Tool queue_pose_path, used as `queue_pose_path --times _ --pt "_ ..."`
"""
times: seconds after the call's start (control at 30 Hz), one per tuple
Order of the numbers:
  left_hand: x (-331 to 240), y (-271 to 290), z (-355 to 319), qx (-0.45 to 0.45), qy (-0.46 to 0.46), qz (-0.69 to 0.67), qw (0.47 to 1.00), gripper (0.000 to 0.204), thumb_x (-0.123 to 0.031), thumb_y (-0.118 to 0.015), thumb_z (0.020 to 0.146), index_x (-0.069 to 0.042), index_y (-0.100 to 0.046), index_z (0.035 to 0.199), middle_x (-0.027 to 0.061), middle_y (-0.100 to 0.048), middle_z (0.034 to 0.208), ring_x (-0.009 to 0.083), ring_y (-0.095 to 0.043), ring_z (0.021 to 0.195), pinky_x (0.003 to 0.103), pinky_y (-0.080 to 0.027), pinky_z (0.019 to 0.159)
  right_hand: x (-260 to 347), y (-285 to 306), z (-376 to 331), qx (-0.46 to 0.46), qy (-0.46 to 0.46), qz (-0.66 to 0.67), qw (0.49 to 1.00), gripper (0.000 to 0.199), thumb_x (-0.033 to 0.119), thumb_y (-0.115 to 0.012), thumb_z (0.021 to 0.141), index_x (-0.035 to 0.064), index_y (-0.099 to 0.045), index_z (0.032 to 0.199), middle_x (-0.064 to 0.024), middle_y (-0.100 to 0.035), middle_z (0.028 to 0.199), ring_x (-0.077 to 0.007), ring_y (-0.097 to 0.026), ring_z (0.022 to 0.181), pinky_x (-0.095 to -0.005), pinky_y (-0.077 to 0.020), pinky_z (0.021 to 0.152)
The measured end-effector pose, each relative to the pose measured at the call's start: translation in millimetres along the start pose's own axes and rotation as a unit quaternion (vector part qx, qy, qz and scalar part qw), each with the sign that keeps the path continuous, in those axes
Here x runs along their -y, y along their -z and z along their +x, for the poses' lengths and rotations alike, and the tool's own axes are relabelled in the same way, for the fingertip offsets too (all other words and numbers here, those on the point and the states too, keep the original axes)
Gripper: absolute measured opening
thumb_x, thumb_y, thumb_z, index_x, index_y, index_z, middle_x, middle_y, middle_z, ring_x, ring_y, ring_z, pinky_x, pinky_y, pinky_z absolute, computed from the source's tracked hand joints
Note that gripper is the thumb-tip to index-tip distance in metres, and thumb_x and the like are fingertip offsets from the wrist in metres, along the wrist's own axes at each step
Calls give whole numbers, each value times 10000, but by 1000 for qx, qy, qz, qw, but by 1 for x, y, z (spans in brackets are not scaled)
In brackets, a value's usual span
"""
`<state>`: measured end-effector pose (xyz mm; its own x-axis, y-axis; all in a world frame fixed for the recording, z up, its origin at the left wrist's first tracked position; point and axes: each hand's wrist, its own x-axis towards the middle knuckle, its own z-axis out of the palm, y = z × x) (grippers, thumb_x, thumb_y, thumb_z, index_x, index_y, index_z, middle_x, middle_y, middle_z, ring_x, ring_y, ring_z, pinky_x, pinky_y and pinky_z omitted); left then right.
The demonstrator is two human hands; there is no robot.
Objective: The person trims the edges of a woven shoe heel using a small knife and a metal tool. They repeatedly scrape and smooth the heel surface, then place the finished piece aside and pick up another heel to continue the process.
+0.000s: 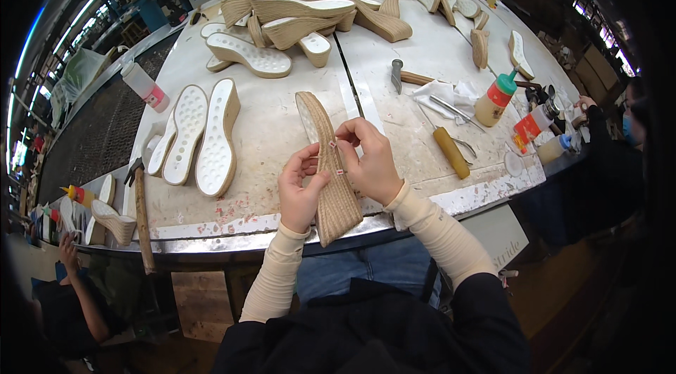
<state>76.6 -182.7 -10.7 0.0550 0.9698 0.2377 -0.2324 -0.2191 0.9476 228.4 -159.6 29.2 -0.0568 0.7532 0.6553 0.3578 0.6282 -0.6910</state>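
Observation:
A wedge shoe sole (331, 198) with a tan woven-rope side stands tilted on edge over the table's front edge. My left hand (301, 191) grips it, thumb on the roped side and fingers behind on the white face. Beside its right side, my right hand (370, 163) is closed in a pinch. Its fingertips are by a small red-and-white sticker (333, 143) on the rope; what they pinch, if anything, is too small to make out. Another such sticker (339, 172) lies lower on the rope, near my left thumb.
Several white-topped soles (217, 138) lie left, beside a hammer (141, 219) overhanging the edge. A pile of wedges (303, 8) fills the back. To the right are another hammer (397, 77), a wooden-handled awl (451, 152), and a green-capped glue bottle (496, 99). Other people sit around the table.

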Motion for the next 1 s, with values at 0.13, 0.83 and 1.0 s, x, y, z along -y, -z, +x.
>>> queue_pose_path --times 0.13,0.83,1.0 --pt "-1 0 0 -1 7 -3 1000 466 46 -617 810 72 -518 1265 113 -628 1068 149 -609 938 284 -505 850 -5 11 15 86 89 -29 992 156 -41 -634 774 4 -593 918 -128 -617 854 -316 -599 835 -387 -497 728" --pt "-3 -1 -1 -8 16 4 1000 469 61 -590 812 73 -507 1274 118 -624 1097 147 -612 935 281 -514 844 9 45 9 245 -31 62 967 162 -55 -572 844 0 -553 995 -116 -581 886 -241 -584 818 -334 -484 766" --pt "-3 -2 0 -8 13 -6 1000 469 57 -595 816 72 -507 1276 110 -626 1079 143 -610 928 273 -512 833 7 37 -4 260 -54 80 961 171 -28 -608 854 -17 -551 1014 -109 -593 895 -217 -591 805 -320 -491 768"
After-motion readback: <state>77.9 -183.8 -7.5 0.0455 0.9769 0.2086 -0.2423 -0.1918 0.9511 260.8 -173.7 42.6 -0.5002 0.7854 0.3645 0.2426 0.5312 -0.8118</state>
